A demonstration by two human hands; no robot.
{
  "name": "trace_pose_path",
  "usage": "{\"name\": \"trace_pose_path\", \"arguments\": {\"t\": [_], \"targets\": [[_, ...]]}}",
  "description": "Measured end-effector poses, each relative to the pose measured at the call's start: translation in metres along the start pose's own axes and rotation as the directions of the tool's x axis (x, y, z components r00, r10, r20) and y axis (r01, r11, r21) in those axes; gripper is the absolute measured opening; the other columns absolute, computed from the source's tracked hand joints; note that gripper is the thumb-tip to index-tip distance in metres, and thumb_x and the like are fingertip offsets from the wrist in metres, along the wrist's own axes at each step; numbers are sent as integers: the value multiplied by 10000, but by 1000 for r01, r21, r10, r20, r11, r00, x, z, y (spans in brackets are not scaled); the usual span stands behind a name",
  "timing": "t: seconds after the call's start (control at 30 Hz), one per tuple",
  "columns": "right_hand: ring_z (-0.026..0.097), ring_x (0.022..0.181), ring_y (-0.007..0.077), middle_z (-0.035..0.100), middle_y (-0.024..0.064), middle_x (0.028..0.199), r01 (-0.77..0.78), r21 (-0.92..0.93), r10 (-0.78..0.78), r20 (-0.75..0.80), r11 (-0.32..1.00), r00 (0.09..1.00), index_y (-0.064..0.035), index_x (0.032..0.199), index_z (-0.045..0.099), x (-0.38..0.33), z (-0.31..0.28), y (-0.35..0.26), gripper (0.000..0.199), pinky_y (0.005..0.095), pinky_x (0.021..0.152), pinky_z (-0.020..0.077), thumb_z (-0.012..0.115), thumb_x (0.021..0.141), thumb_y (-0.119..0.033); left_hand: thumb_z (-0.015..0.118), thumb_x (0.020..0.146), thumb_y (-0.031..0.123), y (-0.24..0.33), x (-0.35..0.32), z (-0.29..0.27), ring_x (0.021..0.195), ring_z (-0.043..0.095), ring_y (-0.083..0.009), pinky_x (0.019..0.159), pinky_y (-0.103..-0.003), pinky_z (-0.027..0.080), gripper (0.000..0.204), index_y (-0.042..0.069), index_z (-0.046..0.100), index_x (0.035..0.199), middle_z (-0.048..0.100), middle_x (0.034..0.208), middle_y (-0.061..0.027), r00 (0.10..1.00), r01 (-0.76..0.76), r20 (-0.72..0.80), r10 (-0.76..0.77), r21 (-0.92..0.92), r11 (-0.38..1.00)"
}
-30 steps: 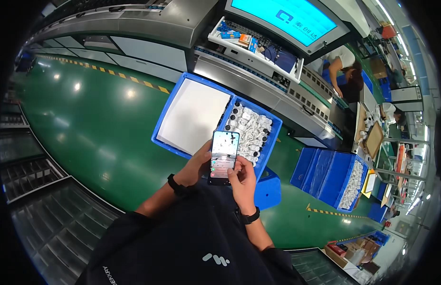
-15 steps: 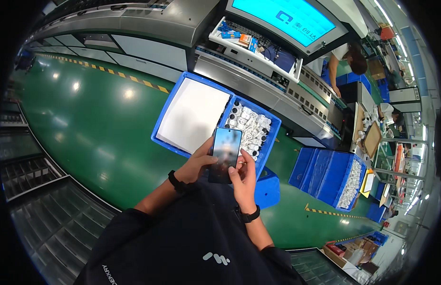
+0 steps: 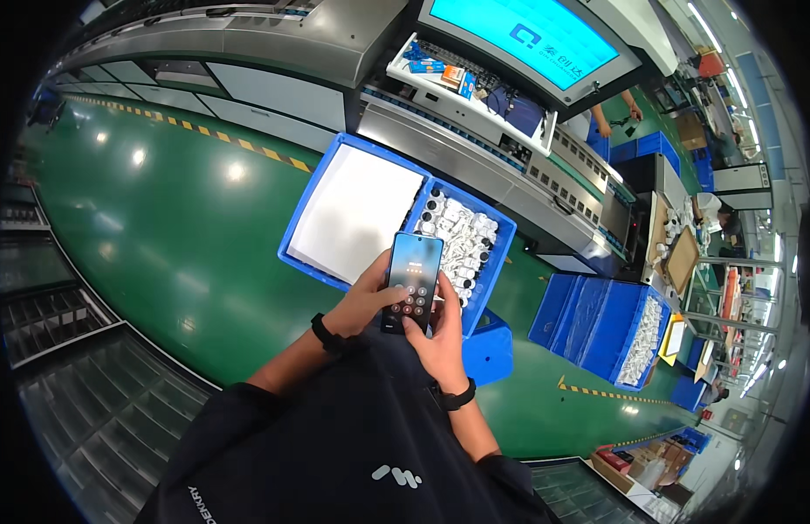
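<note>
A dark smartphone point(image 3: 414, 272) is held upright between my two hands, its lit screen showing a round-button keypad. My left hand point(image 3: 363, 301) grips its left side, thumb lying over the keypad. Wrapped round the right side and lower edge is my right hand point(image 3: 442, 336), with its thumb at the bottom of the screen. Beyond the phone stands a blue bin point(image 3: 291, 229) with a white sheet point(image 3: 357, 205) over its left part. The right part holds many small white pieces point(image 3: 462, 229) with black round ends, partly hidden behind the phone and my right hand.
A long metal machine point(image 3: 475, 157) runs behind the bin, with an open drawer point(image 3: 475, 103) of small boxes and cables below a blue-lit monitor point(image 3: 531, 39). More blue bins point(image 3: 588, 319) stand at right. Another person's hands point(image 3: 616, 122) show at upper right.
The phone screen has gone from a blurred picture to a keypad. My right thumb has moved left and down onto the screen's lower part. The other person's arms have shifted.
</note>
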State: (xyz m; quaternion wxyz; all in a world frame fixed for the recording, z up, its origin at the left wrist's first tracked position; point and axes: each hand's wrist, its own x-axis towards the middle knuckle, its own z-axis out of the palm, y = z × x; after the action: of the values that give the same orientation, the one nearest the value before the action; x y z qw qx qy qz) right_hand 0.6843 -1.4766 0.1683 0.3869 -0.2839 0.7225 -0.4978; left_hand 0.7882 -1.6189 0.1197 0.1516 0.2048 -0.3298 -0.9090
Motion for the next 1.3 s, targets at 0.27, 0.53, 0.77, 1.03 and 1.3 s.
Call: {"name": "trace_pose_path", "arguments": {"t": [0.27, 0.53, 0.77, 1.03, 1.3], "targets": [[577, 1204, 189, 443, 107, 1466, -38, 213, 32, 35, 976, 999, -29, 1641, 214, -3, -4, 4, 886, 339, 1041, 485, 596, 856, 117, 599, 905, 113, 0, 1, -1, 1234, 633, -233, 1045, -380, 521, 710, 39, 342, 1563, 606, 1378, -129, 1000, 2, -7, -2, -60, 998], [547, 1245, 184, 406, 104, 1517, -8, 199, -14, 108, 980, 994, -33, 1651, 204, -2, -4, -5, 921, 322, 1050, 465, 532, 810, 146, 593, 903, 121, 8, -1, -4, 1189, 659, -233, 1018, -387, 545, 696, 37, 352, 1550, 610, 1370, -137, 1000, 9, 17, -6, -176, 984], [577, 1210, 188, 446, 102, 1459, -2, 194, -9, 58, 981, 998, -29, 1637, 215, -5, 0, 2, 883, 334, 1033, 487, 604, 858, 122, 584, 916, 85, 1, 0, -4, 1191, 650, -224, 1021, -381, 539, 671, 36, 354, 1545, 609, 1367, -132, 1000, 10, 13, -8, -124, 992], [623, 1122, 189, 465, 113, 1431, 24, 88, -23, -18, 996, 1000, -30, 1613, 250, -5, 5, 3, 822, 328, 977, 519, 657, 905, 70, 613, 929, 39, 3, -4, 8, 1173, 610, -144, 977, -306, 520, 675, 29, 351, 1551, 599, 1354, -88, 1000, 3, -30, -2, 30, 1000], [618, 1107, 174, 512, 96, 1349, 5, 139, 5, -70, 990, 998, -23, 1589, 308, -6, 3, 1, 690, 311, 932, 513, 610, 969, 6, 626, 913, 109, -1, -5, 4, 1222, 619, -186, 1028, -349, 507, 693, 28, 351, 1544, 604, 1368, -107, 1000, -8, 9, 8, -26, 1000]]}}
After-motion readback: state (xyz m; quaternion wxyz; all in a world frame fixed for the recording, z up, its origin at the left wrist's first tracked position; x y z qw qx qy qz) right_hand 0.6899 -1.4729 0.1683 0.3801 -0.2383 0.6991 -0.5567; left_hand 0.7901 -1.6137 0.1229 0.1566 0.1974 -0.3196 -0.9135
